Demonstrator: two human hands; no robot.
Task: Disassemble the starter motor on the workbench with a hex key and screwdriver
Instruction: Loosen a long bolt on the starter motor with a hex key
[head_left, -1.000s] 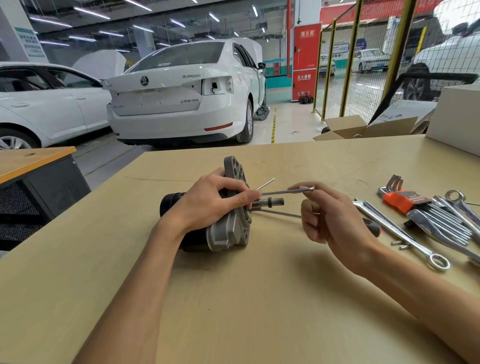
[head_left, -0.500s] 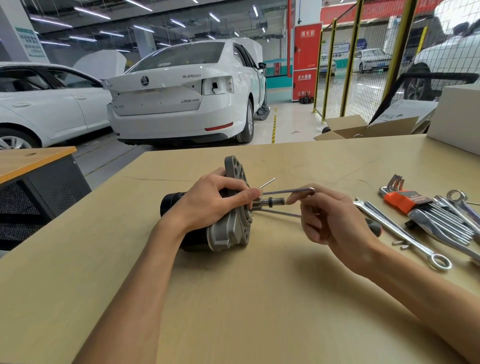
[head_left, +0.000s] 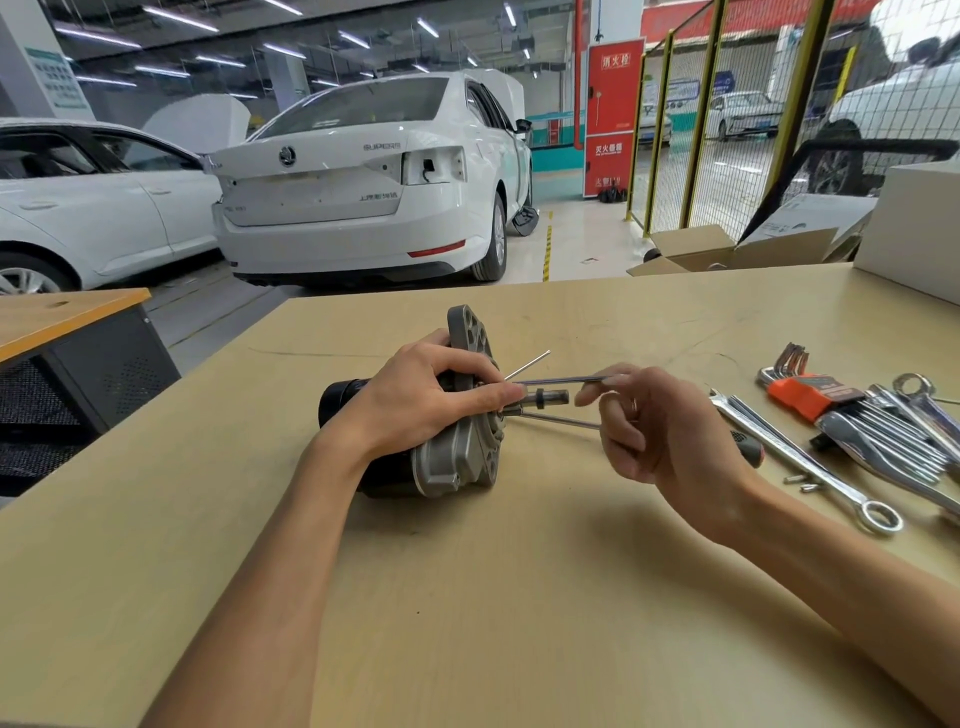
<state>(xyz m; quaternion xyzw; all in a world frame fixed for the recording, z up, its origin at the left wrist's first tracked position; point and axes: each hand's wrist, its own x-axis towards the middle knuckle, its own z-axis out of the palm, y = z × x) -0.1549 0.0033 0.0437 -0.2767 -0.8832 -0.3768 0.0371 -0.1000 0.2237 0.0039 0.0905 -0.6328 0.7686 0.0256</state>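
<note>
Motor (head_left: 452, 457): grip it firmly with your left hand (head_left: 421, 400); right fingers (head_left: 605, 382) pinch, seemingly, a through-bolt (head_left: 556, 382)—draw straight.

We count one starter motor (head_left: 457, 447), three long rods (head_left: 561, 381) protruding from it, one orange hex key set (head_left: 810, 397), two white cars (head_left: 363, 197) behind, two hands (head_left: 431, 400).
</note>
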